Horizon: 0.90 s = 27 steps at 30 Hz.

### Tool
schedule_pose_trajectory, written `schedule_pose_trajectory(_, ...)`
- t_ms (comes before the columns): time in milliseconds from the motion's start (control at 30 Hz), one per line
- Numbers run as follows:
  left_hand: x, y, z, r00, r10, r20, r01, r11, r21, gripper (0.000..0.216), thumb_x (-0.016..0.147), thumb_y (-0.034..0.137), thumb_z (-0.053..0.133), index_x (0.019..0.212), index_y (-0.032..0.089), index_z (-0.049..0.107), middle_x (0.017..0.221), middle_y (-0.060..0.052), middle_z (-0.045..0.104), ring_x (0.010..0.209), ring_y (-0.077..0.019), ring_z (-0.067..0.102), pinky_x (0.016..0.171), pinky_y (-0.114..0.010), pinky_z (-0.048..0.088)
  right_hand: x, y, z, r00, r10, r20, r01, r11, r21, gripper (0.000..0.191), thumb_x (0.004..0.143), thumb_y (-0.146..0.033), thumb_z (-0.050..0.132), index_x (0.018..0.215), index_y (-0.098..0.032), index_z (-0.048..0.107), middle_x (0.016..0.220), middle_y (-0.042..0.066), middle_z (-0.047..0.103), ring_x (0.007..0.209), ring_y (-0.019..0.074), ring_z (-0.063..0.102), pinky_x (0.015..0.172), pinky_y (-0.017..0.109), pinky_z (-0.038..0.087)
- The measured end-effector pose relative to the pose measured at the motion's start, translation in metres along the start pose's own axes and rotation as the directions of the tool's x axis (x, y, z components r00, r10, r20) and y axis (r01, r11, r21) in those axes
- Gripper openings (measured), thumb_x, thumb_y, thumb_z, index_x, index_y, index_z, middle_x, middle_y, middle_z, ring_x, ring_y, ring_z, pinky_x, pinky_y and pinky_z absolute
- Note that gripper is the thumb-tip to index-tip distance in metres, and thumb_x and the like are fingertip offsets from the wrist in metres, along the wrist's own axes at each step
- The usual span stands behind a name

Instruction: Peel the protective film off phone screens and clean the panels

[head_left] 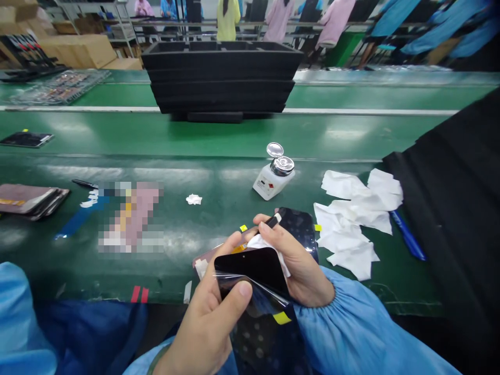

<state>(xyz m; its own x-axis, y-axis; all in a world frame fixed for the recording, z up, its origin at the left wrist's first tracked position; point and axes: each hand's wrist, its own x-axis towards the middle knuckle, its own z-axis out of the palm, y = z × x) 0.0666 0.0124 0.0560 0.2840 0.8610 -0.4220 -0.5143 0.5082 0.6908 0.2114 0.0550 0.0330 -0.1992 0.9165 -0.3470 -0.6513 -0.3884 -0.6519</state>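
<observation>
My left hand (207,317) grips a black phone screen (250,263), its thumb pressing on the front. A clear protective film (260,297) is partly lifted off the glass and hangs over the lower edge, with a yellow tab (282,317) on it. At the screen's far right side, my right hand (302,265) is closed on a white wipe (261,242). A dark stick with a pale tip (271,222) also shows at these fingers; how it is held is unclear. Behind the right hand, another phone screen (299,224) lies on the bench.
A white pump bottle (273,179) stands with its lid up. White wipes (347,229) and a blue pen (408,237) lie to the right, beside a large black object (453,198). Black trays (222,73) are stacked ahead. Stacked screens (31,200) sit at left.
</observation>
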Motion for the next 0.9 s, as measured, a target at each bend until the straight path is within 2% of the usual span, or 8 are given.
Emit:
schedule_pose_trajectory(100,-0.001,0.002,0.003,0.996,-0.006,-0.089,0.009,0.999,0.033,0.05,0.074,0.03,0.075,0.123,0.033,0.064,0.133,-0.002,0.061,0.131,-0.0322,0.046,0.108,-0.046,0.038,0.001,0.007,0.0,0.999,0.047,-0.021,-0.045,0.995,0.087,0.031,0.073,-0.039,0.077,0.095,-0.026,0.059,0.064,-0.007,0.061,0.037,0.0031,0.038,0.033,0.015,0.029)
schedule_pose_trajectory(200,-0.001,0.004,0.011,0.982,-0.016,-0.186,0.028,0.998,0.064,0.044,0.075,0.026,0.072,0.117,0.034,0.067,0.12,0.003,0.069,0.13,-0.0346,0.046,0.1,-0.048,0.043,0.002,0.011,0.0,0.994,0.103,-0.039,-0.094,0.981,0.172,0.034,0.07,-0.036,0.081,0.094,-0.024,0.06,0.068,-0.006,0.065,0.044,0.0043,0.05,0.038,0.014,0.036)
schedule_pose_trajectory(333,0.0,0.004,0.025,0.937,-0.009,-0.349,0.04,0.996,0.082,0.037,0.075,0.026,0.069,0.11,0.036,0.07,0.106,0.008,0.074,0.127,-0.034,0.048,0.091,-0.047,0.047,0.003,0.012,0.0,0.99,0.135,-0.034,-0.125,0.969,0.213,0.032,0.072,-0.035,0.08,0.095,-0.024,0.06,0.069,-0.007,0.066,0.041,0.0032,0.049,0.038,0.014,0.037)
schedule_pose_trajectory(400,0.0,0.002,0.028,0.923,0.01,-0.386,0.026,0.996,0.089,0.037,0.075,0.029,0.069,0.111,0.036,0.07,0.106,0.008,0.074,0.126,-0.034,0.05,0.089,-0.047,0.048,0.003,0.012,0.0,0.987,0.157,-0.037,-0.145,0.965,0.221,0.032,0.072,-0.035,0.079,0.096,-0.025,0.06,0.07,-0.007,0.067,0.044,0.0039,0.053,0.04,0.014,0.04)
schedule_pose_trajectory(500,0.001,-0.001,0.025,0.929,0.022,-0.369,0.018,0.994,0.105,0.041,0.074,0.03,0.069,0.115,0.035,0.068,0.107,0.007,0.073,0.125,-0.035,0.05,0.09,-0.05,0.048,0.003,0.012,-0.001,0.982,0.181,-0.051,-0.164,0.956,0.242,0.034,0.071,-0.035,0.08,0.097,-0.025,0.059,0.071,-0.006,0.068,0.054,0.0066,0.061,0.047,0.014,0.046)
schedule_pose_trajectory(567,0.001,-0.001,0.017,0.951,0.015,-0.31,0.022,0.993,0.114,0.045,0.074,0.03,0.071,0.118,0.035,0.066,0.111,0.005,0.072,0.125,-0.0352,0.051,0.093,-0.051,0.047,0.003,0.012,-0.001,0.978,0.203,-0.055,-0.181,0.946,0.27,0.036,0.07,-0.034,0.082,0.096,-0.025,0.059,0.07,-0.005,0.068,0.058,0.008,0.064,0.048,0.014,0.046)
schedule_pose_trajectory(667,0.003,-0.002,0.006,0.978,0.004,-0.21,0.022,0.993,0.118,0.049,0.074,0.029,0.072,0.122,0.033,0.063,0.117,0.001,0.07,0.125,-0.0337,0.051,0.098,-0.051,0.043,0.003,0.012,0.001,0.968,0.245,-0.059,-0.215,0.925,0.313,0.039,0.069,-0.033,0.082,0.097,-0.025,0.058,0.07,-0.004,0.068,0.057,0.0087,0.063,0.045,0.014,0.042)
schedule_pose_trajectory(900,0.005,-0.004,-0.004,0.99,0.029,-0.137,-0.011,0.991,0.132,0.045,0.08,0.028,0.067,0.124,0.037,0.062,0.123,0.004,0.067,0.13,-0.0343,0.046,0.103,-0.053,0.038,0.005,0.014,0.006,0.954,0.292,-0.073,-0.248,0.901,0.355,0.038,0.067,-0.032,0.083,0.095,-0.023,0.058,0.064,-0.006,0.064,0.052,0.0096,0.062,0.049,0.019,0.046)
